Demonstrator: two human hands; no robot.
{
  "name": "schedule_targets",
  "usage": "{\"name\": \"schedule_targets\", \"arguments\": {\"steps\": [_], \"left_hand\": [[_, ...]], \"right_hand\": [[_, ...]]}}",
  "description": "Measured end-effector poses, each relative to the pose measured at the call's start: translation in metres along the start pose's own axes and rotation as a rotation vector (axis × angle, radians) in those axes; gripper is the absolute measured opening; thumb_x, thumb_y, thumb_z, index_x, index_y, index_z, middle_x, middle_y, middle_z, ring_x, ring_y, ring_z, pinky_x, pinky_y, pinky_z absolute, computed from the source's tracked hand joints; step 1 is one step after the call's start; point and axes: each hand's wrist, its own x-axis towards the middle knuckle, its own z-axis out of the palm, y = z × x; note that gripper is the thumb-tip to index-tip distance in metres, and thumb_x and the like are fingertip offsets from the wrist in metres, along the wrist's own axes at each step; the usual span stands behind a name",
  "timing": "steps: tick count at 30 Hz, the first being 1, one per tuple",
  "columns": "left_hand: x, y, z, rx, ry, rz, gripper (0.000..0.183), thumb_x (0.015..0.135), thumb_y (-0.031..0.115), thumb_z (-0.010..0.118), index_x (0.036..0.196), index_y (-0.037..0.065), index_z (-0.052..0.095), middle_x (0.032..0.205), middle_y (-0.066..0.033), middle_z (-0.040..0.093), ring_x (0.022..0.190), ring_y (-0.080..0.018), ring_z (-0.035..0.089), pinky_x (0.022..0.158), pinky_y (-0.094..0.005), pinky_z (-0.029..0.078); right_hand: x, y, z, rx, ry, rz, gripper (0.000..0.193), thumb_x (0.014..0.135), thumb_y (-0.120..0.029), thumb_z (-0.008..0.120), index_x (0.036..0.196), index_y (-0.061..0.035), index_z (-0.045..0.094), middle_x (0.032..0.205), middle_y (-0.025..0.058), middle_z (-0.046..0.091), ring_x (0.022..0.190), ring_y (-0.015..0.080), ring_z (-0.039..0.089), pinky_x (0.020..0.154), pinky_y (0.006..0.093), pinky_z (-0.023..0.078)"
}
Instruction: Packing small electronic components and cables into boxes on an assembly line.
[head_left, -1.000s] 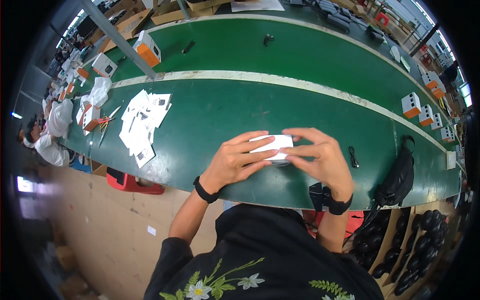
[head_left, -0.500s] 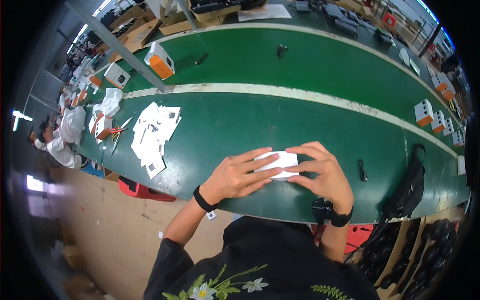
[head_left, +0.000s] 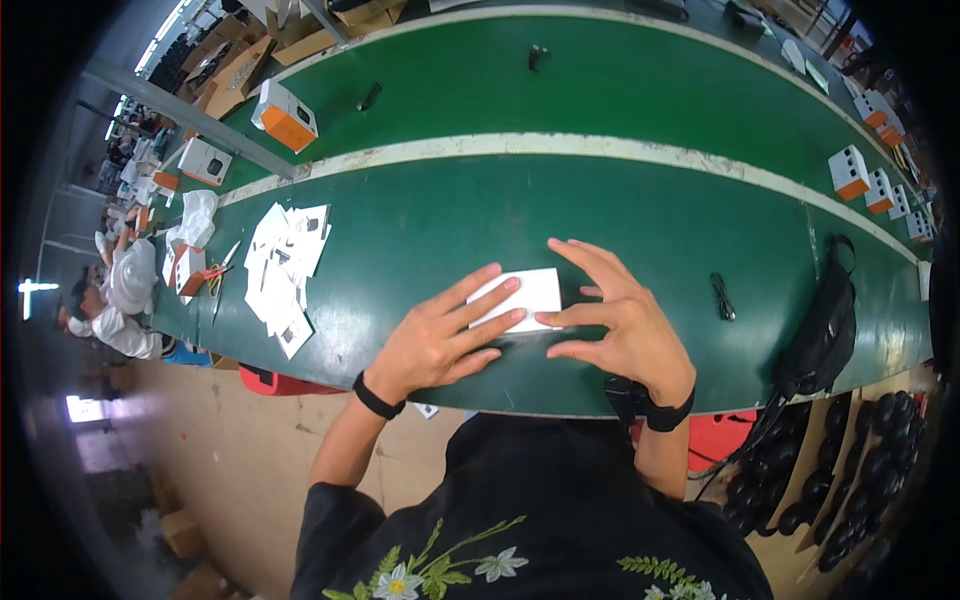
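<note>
A small white box (head_left: 541,289), or a block of that shape, lies on the green table in front of me. My left hand (head_left: 440,335) holds it at its left end, two fingers stretched over the top face and the thumb low on the near side. At the right, my right hand (head_left: 625,320) is spread wide. One of its fingertips reaches the box's near right corner, while the thumb and the far fingers stand off it. What lies under the left palm is hidden.
Loose white leaflets (head_left: 275,275) are heaped at left, beside orange-handled scissors (head_left: 215,278) and an orange-and-white carton (head_left: 188,271). To the right are a coiled black cable (head_left: 722,297) and a black bag (head_left: 822,330). A pale ledge (head_left: 520,143) crosses behind; a metal post (head_left: 200,125) rises left.
The right hand's fingers have spread and come away from the box's far edge. The box has shifted slightly left with my left hand. The whole view has also moved a little.
</note>
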Motion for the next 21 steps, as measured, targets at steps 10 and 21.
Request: {"name": "schedule_targets", "arguments": {"steps": [10,21], "left_hand": [[0.067,-0.126,-0.056,-0.332,0.109,-0.313,0.058,0.11,0.037,0.071,0.159,0.006,0.063,0.166,-0.0205,0.06,0.153,-0.0371,0.058,0.128,-0.0502,0.043],[0.1,-0.438,-0.012,0.49,0.3,-0.958,0.034,0.099,0.019,0.076,0.128,0.003,0.071,0.133,-0.0272,0.068,0.127,-0.0468,0.067,0.106,-0.0545,0.06]], "right_hand": [[0.049,0.077,-0.008,-0.152,0.432,0.203,0.06,0.079,-0.015,0.097,0.138,-0.0115,0.082,0.115,0.0149,0.075,0.097,0.0286,0.073,0.087,0.0407,0.061],[0.13,0.286,-0.121,-1.262,0.92,0.819,0.064,0.1,-0.03,0.085,0.159,-0.0171,0.064,0.139,0.0224,0.068,0.131,0.0459,0.064,0.103,0.0547,0.058]]}}
